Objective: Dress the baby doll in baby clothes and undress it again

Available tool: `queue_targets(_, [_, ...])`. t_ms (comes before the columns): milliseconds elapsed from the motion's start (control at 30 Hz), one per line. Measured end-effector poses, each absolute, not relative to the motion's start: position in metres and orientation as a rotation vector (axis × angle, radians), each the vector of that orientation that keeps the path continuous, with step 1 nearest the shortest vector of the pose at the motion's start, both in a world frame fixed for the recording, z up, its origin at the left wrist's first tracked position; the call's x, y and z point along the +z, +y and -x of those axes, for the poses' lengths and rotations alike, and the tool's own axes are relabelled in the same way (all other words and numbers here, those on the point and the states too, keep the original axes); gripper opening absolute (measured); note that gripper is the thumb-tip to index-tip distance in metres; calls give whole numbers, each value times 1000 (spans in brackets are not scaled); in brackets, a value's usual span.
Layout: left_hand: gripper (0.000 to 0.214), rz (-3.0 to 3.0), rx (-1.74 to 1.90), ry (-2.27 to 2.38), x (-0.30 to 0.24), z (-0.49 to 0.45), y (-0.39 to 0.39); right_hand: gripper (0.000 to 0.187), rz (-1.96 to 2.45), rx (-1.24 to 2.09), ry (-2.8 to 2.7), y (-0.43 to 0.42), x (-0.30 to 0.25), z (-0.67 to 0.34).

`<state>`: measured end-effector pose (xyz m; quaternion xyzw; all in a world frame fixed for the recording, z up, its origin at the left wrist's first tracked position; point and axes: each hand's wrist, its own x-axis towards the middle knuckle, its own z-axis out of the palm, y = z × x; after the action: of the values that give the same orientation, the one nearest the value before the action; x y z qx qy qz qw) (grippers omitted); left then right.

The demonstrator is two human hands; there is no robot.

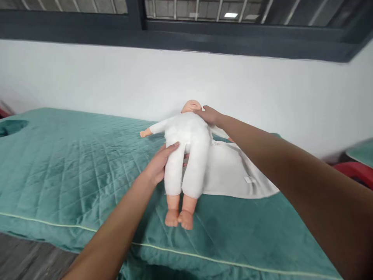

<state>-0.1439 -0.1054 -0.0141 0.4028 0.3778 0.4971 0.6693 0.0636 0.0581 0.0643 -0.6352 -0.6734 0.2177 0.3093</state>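
A baby doll in a white suit lies on its back on a green quilted bed, head toward the wall, bare feet toward me. My left hand is wrapped under the doll's hip and upper leg, thumb on top. My right hand cups the doll's neck and shoulder beside the head. A white cloth is spread flat on the bed, partly under the doll's right side.
The bed runs along a white wall under a dark-framed window. A face hole shows at the bed's far left. A red object and another green surface sit at the right edge.
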Motion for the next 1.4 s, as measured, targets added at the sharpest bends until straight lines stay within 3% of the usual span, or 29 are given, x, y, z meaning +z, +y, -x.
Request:
queue_targets(167, [63, -753, 1048, 626, -28, 38, -133, 77, 1858, 515, -1699, 15, 56, -174])
queue_targets(300, [65, -700, 987, 571, -39, -14, -143, 94, 1927, 555, -1645, -1, 37, -226])
queue_targets(400, [63, -705, 999, 608, -48, -28, -145, 95, 1925, 572, -1691, 3, 22, -236])
queue_targets(567, [56, -745, 1018, 686, -66, -21, -145, 83, 2006, 497, -1869, 14, 11, -224])
queue_targets(667, [49, -906, 1106, 867, -72, -12, -135, 75, 2106, 229, -2060, 13, 25, -218])
queue_targets(767, [46, -1389, 1202, 1297, -72, -1, -114, 61, 2083, -119, -2115, 8, 40, -203])
queue_targets(833, [38, -1873, 1174, 1506, -72, 8, -97, 49, 1938, -183, -2180, 3, 41, -178])
queue_targets(967, [28, -2510, 880, 1658, -78, 29, -69, 37, 1583, -199, -2593, -7, 14, -106])
queue_targets(1133, [30, -2484, 738, 1780, -92, 41, -57, 34, 1521, -15, -2860, 4, -16, -54])
queue_targets(1400, [29, -2353, 750, 1954, -89, 37, -57, 31, 1567, 61, -2801, 13, -11, -64])
